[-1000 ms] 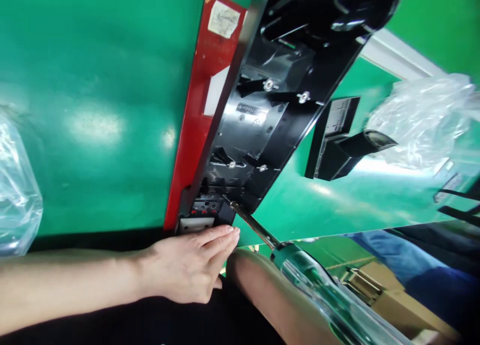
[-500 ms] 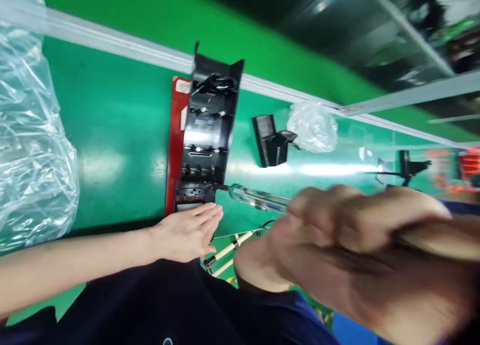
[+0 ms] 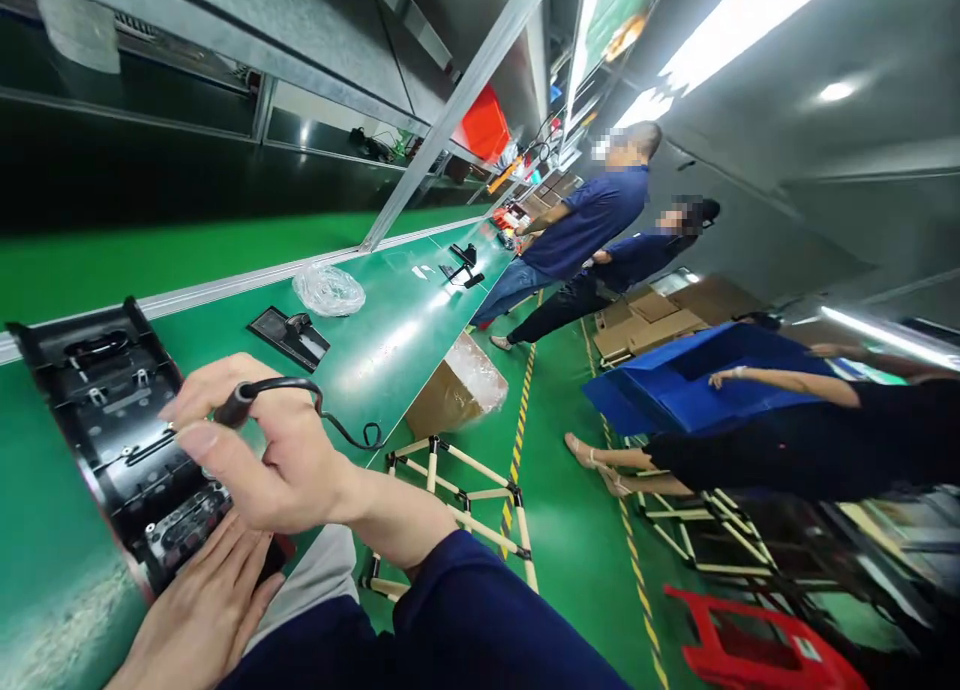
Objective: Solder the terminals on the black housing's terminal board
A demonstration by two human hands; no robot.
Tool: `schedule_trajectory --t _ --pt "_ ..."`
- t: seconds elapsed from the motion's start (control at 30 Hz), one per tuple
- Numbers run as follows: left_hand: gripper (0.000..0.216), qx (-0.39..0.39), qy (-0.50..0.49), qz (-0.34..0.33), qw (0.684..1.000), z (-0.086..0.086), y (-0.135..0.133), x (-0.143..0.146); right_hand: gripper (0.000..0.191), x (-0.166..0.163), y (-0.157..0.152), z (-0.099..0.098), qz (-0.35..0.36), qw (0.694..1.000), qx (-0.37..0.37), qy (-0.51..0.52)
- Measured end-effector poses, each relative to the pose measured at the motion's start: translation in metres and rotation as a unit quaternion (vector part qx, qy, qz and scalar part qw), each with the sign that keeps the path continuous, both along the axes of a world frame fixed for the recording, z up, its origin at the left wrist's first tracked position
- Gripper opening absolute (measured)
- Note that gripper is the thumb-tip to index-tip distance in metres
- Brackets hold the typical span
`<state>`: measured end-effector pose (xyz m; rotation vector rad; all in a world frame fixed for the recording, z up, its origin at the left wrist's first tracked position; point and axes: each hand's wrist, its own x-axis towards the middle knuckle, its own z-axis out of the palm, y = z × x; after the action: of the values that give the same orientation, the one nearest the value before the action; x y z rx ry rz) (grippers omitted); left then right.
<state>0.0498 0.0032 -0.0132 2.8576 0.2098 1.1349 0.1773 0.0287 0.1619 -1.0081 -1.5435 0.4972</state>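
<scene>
Head view shows our right hand closed around a black tool with a cable, its tip hidden behind the fingers, over the black plastic panel lying on the green belt. Our left hand lies flat, fingers open, touching the panel's near end.

I see the panel lying on the counter at left, a bracket and bag behind it, a box on the floor right of the counter.
</scene>
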Motion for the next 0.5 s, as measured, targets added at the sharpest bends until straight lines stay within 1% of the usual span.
schedule_trajectory --t 0.03,0.1,0.17,0.2,0.23,0.27,0.3,0.37,0.4,0.47,0.5 --pt "0.042 -0.002 0.004 -0.002 1.000 0.000 0.001 0.000 0.017 -0.003 0.002 -0.001 0.011 1.000 -0.006 0.029" --pt "0.041 -0.014 -0.001 -0.007 1.000 0.003 0.001 0.001 0.018 -0.007 0.007 -0.006 0.059 0.994 -0.024 0.086" --pt "0.039 -0.032 -0.018 -0.005 0.999 0.007 -0.001 0.003 0.016 -0.008 0.014 -0.014 0.095 0.989 0.009 0.116" --pt "0.039 -0.041 -0.027 0.001 0.999 0.009 -0.002 0.005 0.015 -0.007 0.016 -0.018 0.096 0.988 0.038 0.117" --pt "0.039 -0.052 -0.034 0.012 0.998 0.010 -0.004 0.006 0.017 -0.005 0.017 -0.020 0.078 0.989 0.061 0.109" --pt "0.040 -0.068 -0.039 0.023 0.997 0.012 -0.006 0.008 0.020 -0.004 0.015 -0.021 0.046 0.992 0.066 0.092" --pt "0.041 -0.088 -0.045 0.037 0.994 0.013 -0.007 0.010 0.025 -0.002 0.011 -0.019 0.011 0.996 0.047 0.070" --pt "0.043 -0.130 -0.058 0.056 0.988 0.016 -0.010 0.012 0.035 0.000 -0.003 -0.010 -0.049 0.997 -0.052 0.019" --pt "0.044 -0.142 -0.056 0.058 0.986 0.017 -0.010 0.012 0.037 0.001 -0.011 -0.004 -0.055 0.995 -0.085 0.005" --pt "0.043 -0.140 -0.026 0.053 0.988 0.020 -0.008 0.010 0.035 0.004 -0.022 0.005 -0.021 0.994 -0.101 0.021" --pt "0.041 -0.129 0.009 0.046 0.991 0.021 -0.005 0.009 0.033 0.006 -0.022 0.007 0.001 0.993 -0.106 0.042"
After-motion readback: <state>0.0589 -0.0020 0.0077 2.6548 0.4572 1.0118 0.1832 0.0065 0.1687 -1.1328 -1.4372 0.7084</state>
